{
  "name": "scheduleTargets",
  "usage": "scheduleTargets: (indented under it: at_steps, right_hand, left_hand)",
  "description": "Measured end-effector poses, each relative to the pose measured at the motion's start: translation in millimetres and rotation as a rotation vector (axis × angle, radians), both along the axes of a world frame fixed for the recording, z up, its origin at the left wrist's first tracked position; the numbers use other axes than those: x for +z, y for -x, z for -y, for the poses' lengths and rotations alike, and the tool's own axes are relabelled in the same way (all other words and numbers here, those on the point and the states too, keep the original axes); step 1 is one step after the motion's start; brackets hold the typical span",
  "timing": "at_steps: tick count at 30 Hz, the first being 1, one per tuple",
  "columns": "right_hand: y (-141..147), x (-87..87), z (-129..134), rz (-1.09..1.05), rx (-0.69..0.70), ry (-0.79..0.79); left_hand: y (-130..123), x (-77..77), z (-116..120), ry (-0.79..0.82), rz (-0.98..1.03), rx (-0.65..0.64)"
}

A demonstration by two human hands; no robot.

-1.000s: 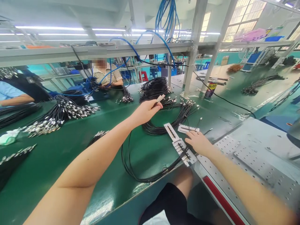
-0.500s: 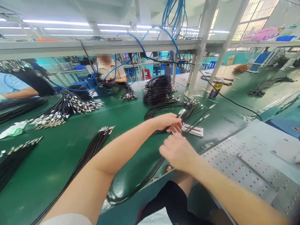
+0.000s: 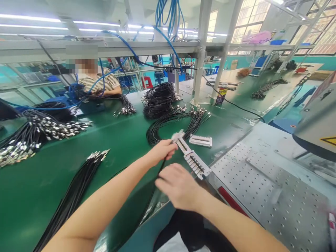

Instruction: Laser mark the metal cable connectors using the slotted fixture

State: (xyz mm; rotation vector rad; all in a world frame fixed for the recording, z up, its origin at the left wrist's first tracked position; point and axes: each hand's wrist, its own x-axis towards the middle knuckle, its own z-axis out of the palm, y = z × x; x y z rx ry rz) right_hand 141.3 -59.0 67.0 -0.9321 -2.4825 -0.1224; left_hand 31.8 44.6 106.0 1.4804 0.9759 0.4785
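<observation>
My left hand [image 3: 166, 149] is closed around a few thin black cables [image 3: 152, 201], which hang from the fist toward the table's front edge. Just beyond its fingers are pale block-like ends [image 3: 178, 134]; whether they belong to the cables or the fixture, I cannot tell. A long white slotted fixture [image 3: 196, 164] lies right of this hand, with small dark pieces in its lower slots. My right hand [image 3: 180, 187], slightly blurred, is curled lower down, its fingertips against the same cables. A shorter white slotted block [image 3: 201, 140] rests behind the fixture.
Black cable coils [image 3: 160, 99] are stacked ahead, and a bundle with metal ends [image 3: 76, 185] lies at left. A perforated metal plate [image 3: 262, 189] and a grey machine head [image 3: 319, 119] stand at right. A spray can [image 3: 222, 94] is farther back. Across the table sits a co-worker [image 3: 98, 82].
The view has turned right, bringing the machine head into sight. The long fixture, hidden before, now shows beside my left hand. The loose cable ends held up between my hands are lowered.
</observation>
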Motion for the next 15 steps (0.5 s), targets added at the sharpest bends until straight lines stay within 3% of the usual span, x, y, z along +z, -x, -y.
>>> scheduleTargets:
  at_steps: [2,4,5,10,13,15]
  right_hand:
    - [-30,-8.0,-19,-0.159,-0.298,0.165]
    - [-57,-18.7,-44,-0.305,-0.617,0.441]
    - [-67,-24.2,-58,-0.336,-0.699,0.489]
    - [-78,-41.6,-104,-0.446,-0.854,0.659]
    - [-74,-42.0,-109,-0.557,-0.873,0.727]
    - [-79,-40.6,-102,-0.669,-0.851,0.758]
  left_hand:
    - [13,-11.2,-11,0.017,0.069,0.145]
    - [19,-24.4,-15,0.039,0.105,0.156]
    - [19,-30.7,-14,0.043,0.106,0.13]
    - [4,-52.3,2,0.071,0.025,-0.004]
    - [-1,-60.1,7,0.032,-0.033,-0.025]
    - [-1,-62.9,7,-0.083,-0.082,-0.032]
